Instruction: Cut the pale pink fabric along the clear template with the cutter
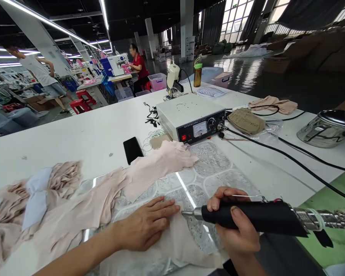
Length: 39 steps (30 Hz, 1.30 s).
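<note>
My left hand [145, 226] lies flat, fingers stretched out, pressing a pale pink fabric piece [175, 245] onto a patterned glass plate [212, 168]. My right hand [235, 226] is wrapped round a black handheld cutting tool [255, 216]. Its metal tip points left and sits just beside my left fingertips, at the fabric's edge. A black cable [290, 159] runs from the tool's rear toward a white control box [191, 117] with a dial and a red switch.
More pink fabric pieces [158, 163] and a crumpled pile [31, 203] lie to the left. A black phone [132, 149], a metal pot [329, 128], a bottle [197, 73] and folded cloth [245, 120] sit on the white table [83, 134]. People work at sewing stations [115, 65] behind.
</note>
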{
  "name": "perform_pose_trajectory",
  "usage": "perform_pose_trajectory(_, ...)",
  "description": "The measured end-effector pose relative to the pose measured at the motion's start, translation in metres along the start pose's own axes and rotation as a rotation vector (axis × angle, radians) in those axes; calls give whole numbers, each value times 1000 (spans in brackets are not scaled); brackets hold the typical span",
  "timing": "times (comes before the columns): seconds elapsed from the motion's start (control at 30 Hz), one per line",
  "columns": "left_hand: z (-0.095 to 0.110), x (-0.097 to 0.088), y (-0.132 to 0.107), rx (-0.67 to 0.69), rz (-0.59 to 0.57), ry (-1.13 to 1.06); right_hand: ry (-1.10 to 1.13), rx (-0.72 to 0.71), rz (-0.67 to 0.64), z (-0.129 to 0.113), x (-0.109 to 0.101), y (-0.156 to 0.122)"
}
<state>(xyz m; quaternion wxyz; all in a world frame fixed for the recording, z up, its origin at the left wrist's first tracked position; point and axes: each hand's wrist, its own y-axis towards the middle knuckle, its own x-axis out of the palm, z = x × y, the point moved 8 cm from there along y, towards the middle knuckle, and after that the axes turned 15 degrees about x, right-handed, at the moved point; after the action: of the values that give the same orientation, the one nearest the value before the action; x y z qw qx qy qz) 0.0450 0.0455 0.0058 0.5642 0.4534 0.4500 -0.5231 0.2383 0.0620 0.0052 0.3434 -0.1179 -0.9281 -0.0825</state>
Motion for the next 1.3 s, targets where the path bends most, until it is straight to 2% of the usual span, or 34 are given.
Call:
perform_pose_trajectory(0.13,-5,3,6,18,-35,-51,-6,25,-13,4,2,-1)
perform_pose_trajectory(0.37,-8,2,5,19,13,-123,-36,55,-26,4,5,2)
perform_pose_trajectory(0.7,-11,10,3,24,-19,-129,-70,98,-21,3,1,-1)
perform_pose_trajectory(1.07,-14,9,3,4,-38,-188,-99,84,-27,-1,3,-2)
perform_pose_trajectory(1.3,-15,6,4,-5,-4,-239,-120,31,11,-11,-3,3)
